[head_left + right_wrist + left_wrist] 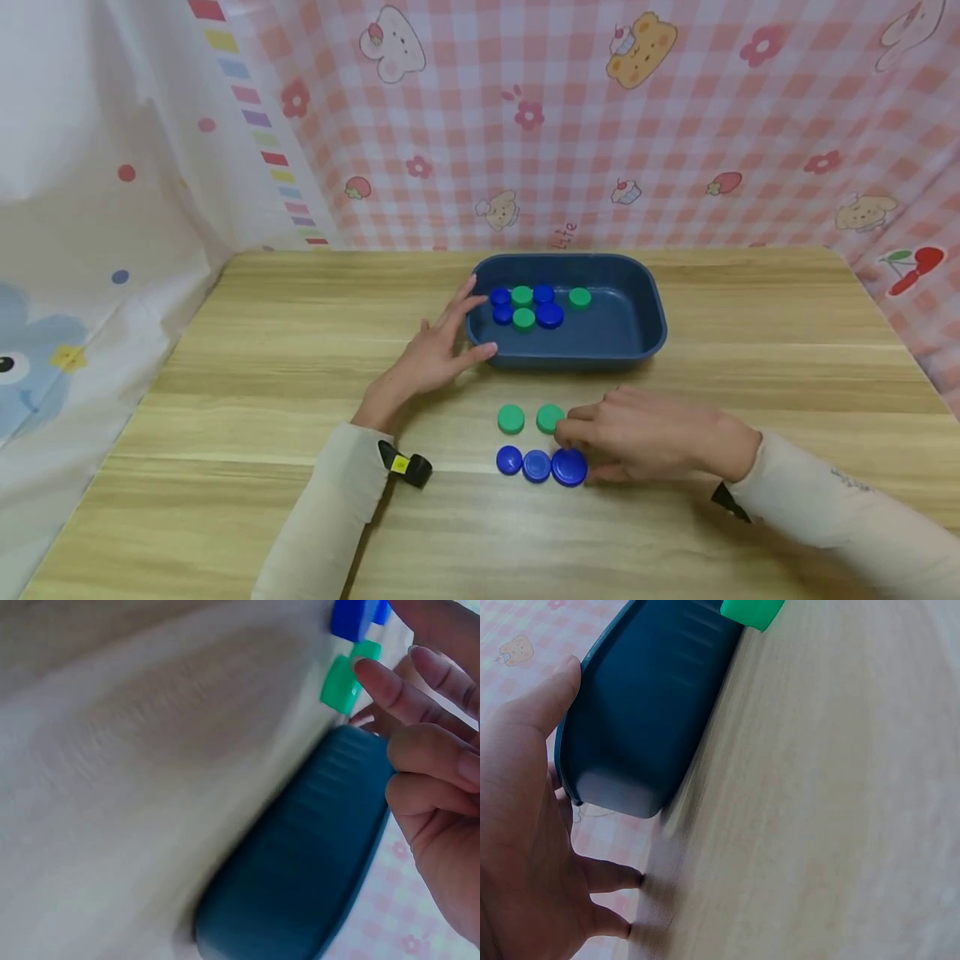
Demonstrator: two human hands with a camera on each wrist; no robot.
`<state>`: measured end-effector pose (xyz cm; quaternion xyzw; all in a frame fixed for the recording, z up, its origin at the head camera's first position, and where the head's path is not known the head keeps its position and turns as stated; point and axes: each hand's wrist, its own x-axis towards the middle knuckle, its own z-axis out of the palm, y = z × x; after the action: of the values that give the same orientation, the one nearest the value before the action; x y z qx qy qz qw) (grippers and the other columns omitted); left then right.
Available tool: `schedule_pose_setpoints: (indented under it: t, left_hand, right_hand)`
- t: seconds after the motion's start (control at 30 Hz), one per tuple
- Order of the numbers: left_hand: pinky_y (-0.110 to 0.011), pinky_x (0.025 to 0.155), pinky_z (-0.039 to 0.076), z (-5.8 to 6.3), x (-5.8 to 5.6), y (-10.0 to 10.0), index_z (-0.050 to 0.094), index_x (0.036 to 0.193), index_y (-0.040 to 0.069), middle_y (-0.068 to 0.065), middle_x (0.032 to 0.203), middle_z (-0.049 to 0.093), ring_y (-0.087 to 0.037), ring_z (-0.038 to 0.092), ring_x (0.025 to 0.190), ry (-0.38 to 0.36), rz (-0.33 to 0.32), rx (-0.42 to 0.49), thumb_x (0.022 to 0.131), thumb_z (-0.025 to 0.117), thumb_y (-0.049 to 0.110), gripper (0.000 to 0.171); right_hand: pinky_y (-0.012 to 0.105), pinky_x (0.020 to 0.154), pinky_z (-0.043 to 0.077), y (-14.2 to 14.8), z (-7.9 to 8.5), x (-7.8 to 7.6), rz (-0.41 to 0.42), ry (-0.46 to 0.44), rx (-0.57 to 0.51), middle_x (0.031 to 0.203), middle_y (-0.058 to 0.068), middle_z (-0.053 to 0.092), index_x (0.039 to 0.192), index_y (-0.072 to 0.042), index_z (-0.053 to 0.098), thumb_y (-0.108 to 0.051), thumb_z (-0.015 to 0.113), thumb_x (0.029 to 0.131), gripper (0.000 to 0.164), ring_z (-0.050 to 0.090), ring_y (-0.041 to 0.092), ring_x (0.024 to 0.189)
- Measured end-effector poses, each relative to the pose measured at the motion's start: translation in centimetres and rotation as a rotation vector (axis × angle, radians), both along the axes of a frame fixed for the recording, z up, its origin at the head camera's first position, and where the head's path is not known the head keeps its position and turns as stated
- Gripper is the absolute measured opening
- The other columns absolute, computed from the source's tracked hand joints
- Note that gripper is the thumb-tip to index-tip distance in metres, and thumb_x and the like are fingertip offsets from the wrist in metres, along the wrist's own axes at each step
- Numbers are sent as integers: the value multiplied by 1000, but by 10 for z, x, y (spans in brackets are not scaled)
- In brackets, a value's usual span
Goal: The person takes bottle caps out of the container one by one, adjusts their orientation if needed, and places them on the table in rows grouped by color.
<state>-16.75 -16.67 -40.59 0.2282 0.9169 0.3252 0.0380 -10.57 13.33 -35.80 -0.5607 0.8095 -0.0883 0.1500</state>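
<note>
1. Caps [523,320], blue and green, lie in two places: some inside a dark blue tray [600,333], others on the wooden surface [465,542] on its near side.
2. Left hand [431,358] is spread wide around the left end of the tray, its thumb at the near rim and its forefinger reaching over the left rim.
3. Right hand [645,433] is over the loose caps, its forefinger at the right edge of one green cap [549,418] and its thumb near the large blue cap [569,467]. Thumb and forefinger stand apart, while other fingers bend; whether it presses the green one, I cannot tell.
4. Another green cap [511,419] sits to the left, with a gap between the two.
5. Nearer the person, the large blue cap ends a close row begun by two smaller blue caps [509,460].
6. Inside the tray, four blue and three green caps lie towards the left, one green slightly apart.
7. Pink checked cloth [465,100] hangs behind.
</note>
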Motion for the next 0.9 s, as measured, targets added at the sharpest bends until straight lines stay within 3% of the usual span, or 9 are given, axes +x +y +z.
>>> schedule_pose_setpoints:
  t: [0.3,0.6,0.9]
  left_hand:
    - [-73,101,6,1,0,0,21,150,27,11,159,-8,-30,20,142,3,0,4,87,38,73,80]
    - [-74,101,6,-1,0,-1,21,151,28,12,159,-8,-29,19,142,0,-3,15,88,39,72,79]
    - [-73,101,5,-2,-2,-1,20,151,29,13,159,-9,-30,20,142,0,-2,10,89,40,70,77]
  right_hand:
    - [20,49,32,4,21,-14,18,106,-84,91,-11,58,105,-22,58,-22,75,83,28,38,4,55]
    - [20,42,26,3,40,-39,55,235,-105,85,-10,50,102,-23,56,-23,73,83,26,32,5,46]
    - [20,44,32,13,47,-73,30,273,-217,94,-8,59,101,-22,63,-18,77,80,25,39,2,49]
